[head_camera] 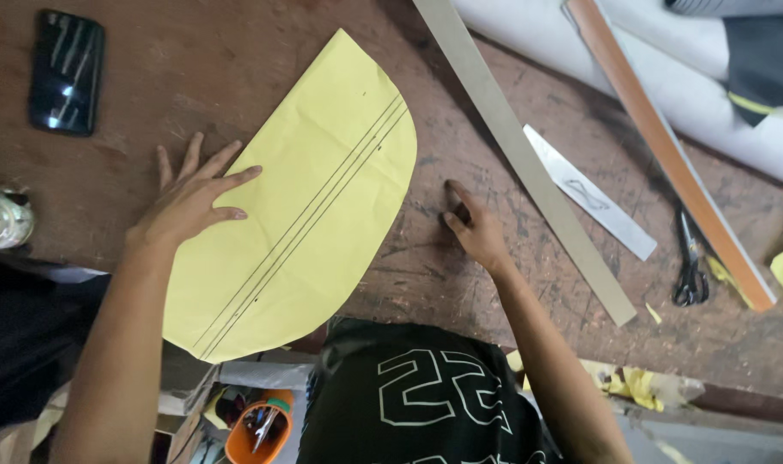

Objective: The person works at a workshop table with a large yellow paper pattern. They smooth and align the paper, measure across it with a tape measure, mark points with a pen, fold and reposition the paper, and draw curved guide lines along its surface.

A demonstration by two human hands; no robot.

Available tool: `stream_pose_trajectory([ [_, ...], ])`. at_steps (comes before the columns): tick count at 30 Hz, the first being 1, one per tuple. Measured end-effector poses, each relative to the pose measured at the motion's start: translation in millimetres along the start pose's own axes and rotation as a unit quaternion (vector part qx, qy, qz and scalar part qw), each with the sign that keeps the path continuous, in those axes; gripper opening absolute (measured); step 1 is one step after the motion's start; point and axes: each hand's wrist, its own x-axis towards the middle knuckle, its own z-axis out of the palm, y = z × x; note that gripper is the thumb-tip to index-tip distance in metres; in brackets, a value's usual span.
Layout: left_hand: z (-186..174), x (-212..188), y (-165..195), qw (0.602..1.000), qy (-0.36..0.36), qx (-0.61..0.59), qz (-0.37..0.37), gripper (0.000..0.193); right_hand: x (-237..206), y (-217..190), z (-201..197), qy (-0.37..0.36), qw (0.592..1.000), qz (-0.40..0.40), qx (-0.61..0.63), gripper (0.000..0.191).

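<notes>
A yellow paper pattern piece [323, 189], rounded on one side and marked with three long parallel lines, lies flat on a worn brown wooden table [460, 283]. My left hand [189, 196] rests spread on the pattern's left edge, fingers apart, pressing it down. My right hand [471, 223] sits on the bare table just right of the pattern, fingertips touching the wood, fingers curled; it holds nothing that I can see.
A long grey strip [529, 163] and a wooden ruler [666, 146] lie diagonally at the right, with a small white card [591, 193] and black scissors [691, 266] between them. A black phone [65, 73] lies top left. An orange cup of tools [258, 430] stands below the table edge.
</notes>
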Motion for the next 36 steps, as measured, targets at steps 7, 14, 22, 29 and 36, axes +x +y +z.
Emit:
stream_pose_trajectory([
  [7,36,75,94,0.981,0.184,-0.029,0.057,0.063,10,-5,13,0.009,0.999,0.011,0.053,0.064],
  [14,30,144,134,0.986,0.158,0.020,0.057,0.075,4,-10,6,-0.011,0.984,0.075,0.158,0.055],
  [22,37,150,126,0.991,0.126,0.030,0.044,0.078,14,-10,-24,-0.146,0.970,0.150,0.125,0.038],
  [29,54,158,119,0.991,0.122,-0.006,0.052,0.078,79,-55,19,-0.005,0.998,-0.067,-0.021,0.062],
  [36,54,174,103,0.987,0.132,0.022,0.085,0.080,110,-81,24,0.018,0.977,-0.042,-0.210,0.080],
])
